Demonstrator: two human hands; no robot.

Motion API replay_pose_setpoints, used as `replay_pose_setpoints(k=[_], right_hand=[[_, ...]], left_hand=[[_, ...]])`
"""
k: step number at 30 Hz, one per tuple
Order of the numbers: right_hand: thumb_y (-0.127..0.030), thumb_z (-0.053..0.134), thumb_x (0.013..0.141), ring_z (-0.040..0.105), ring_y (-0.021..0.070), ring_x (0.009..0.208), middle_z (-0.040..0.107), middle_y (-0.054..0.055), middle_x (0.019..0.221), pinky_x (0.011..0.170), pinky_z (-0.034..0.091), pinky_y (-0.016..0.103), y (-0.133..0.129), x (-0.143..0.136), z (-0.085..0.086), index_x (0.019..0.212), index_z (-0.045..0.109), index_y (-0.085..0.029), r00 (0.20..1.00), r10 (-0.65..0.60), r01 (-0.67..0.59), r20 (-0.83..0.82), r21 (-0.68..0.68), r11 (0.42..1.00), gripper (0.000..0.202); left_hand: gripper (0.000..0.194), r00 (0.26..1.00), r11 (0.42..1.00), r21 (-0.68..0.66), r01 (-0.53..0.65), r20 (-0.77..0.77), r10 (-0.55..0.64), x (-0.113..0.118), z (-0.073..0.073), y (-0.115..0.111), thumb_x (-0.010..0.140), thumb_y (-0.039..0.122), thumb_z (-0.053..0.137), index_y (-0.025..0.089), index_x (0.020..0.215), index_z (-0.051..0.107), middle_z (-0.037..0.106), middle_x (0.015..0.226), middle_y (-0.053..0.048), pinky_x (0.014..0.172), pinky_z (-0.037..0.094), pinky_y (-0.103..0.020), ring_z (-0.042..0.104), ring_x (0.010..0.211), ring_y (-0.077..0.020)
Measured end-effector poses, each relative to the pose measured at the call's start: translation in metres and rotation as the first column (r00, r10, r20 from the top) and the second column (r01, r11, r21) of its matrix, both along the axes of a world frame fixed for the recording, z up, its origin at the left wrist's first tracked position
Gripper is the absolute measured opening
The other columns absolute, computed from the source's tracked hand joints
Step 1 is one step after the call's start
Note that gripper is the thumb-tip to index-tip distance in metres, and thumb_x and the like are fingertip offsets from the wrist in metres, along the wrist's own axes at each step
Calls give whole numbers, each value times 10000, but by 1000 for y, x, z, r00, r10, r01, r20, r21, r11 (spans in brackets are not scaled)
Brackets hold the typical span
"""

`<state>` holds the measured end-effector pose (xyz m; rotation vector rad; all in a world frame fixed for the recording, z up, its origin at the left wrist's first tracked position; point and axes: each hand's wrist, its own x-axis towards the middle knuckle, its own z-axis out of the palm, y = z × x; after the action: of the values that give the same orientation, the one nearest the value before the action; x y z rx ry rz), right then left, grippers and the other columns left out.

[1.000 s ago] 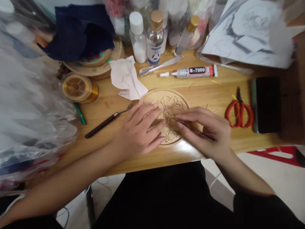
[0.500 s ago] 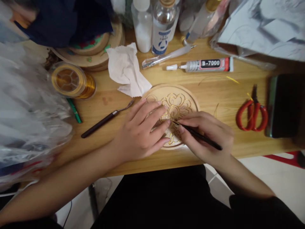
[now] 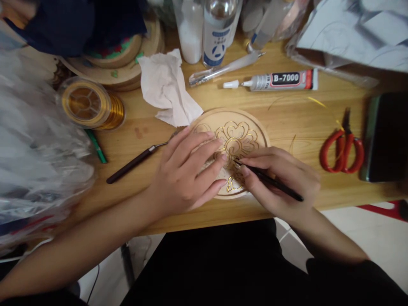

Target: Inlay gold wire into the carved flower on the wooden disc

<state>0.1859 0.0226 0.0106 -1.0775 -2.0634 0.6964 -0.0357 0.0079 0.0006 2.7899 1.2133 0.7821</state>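
A round wooden board (image 3: 204, 117) with a gold wire flower pattern (image 3: 239, 131) lies near the table's front edge. My left hand (image 3: 188, 174) rests on its left part, palm down and fingers spread, holding nothing. Between the thumb and fingers of my right hand (image 3: 280, 178) is a slim black tool (image 3: 277, 183). The tool's tip points at the board just below the flower's centre; what it touches there is too small to tell. Part of the pattern is hidden under my left fingers.
Behind the board are a crumpled tissue (image 3: 168, 85), a clear pen (image 3: 226, 69), a glue tube (image 3: 283, 80) and bottles (image 3: 218, 38). Red-handled pliers (image 3: 341, 148) and a dark phone-like object (image 3: 385, 140) lie right; a dark-handled tool (image 3: 130, 165) and gold wire spool (image 3: 92, 104) lie left.
The view has shifted slightly. My right hand with the black tool has moved a little to the right. My left hand stays on the board, its fingers still spread.
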Motion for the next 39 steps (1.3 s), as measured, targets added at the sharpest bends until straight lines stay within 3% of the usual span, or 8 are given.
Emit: replay_pose_setpoints(k=[8,16,25,31,39], right_hand=[[-101,693,823,705,162,777,736,55,885,655,600,293,-1,2,0,972,683,-214,1000,0,0,4,-5,1000,188],[-86,708,814,705,159,789,738,63,870,698,606,289,-1,-1,0,975,680,-187,1000,4,-4,17,18,1000,192],[-102,701,828,711,172,798,741,61,878,707,616,310,-1,-2,-1,999,672,-197,998,13,-16,56,50,999,198],[-74,717,803,709,168,809,737,87,891,718,618,286,-1,-1,0,982,678,-151,997,29,-32,69,35,999,199],[-92,712,803,722,209,808,744,68,911,694,637,347,-2,0,0,1044,679,-233,997,28,-30,65,18,999,281]], left_hand=[[289,998,998,-29,58,-6,-59,2,0,2,886,340,668,117,1070,691,687,1213,-162,1032,505,-555,632,1174,-345],[236,999,998,-61,6,-35,-8,4,1,1,940,368,582,190,1058,682,705,1206,-90,1042,516,-528,642,1180,-297],[253,999,996,-87,39,21,-37,4,-1,4,899,341,652,140,1037,718,681,1213,-163,1016,517,-585,626,1173,-347],[251,998,991,-133,15,59,-7,3,-4,3,902,337,649,150,1055,717,646,1255,-159,1057,478,-597,582,1223,-350],[244,998,991,-130,17,65,-9,4,-3,4,899,334,656,141,1032,725,666,1232,-175,1049,486,-592,608,1199,-370]])
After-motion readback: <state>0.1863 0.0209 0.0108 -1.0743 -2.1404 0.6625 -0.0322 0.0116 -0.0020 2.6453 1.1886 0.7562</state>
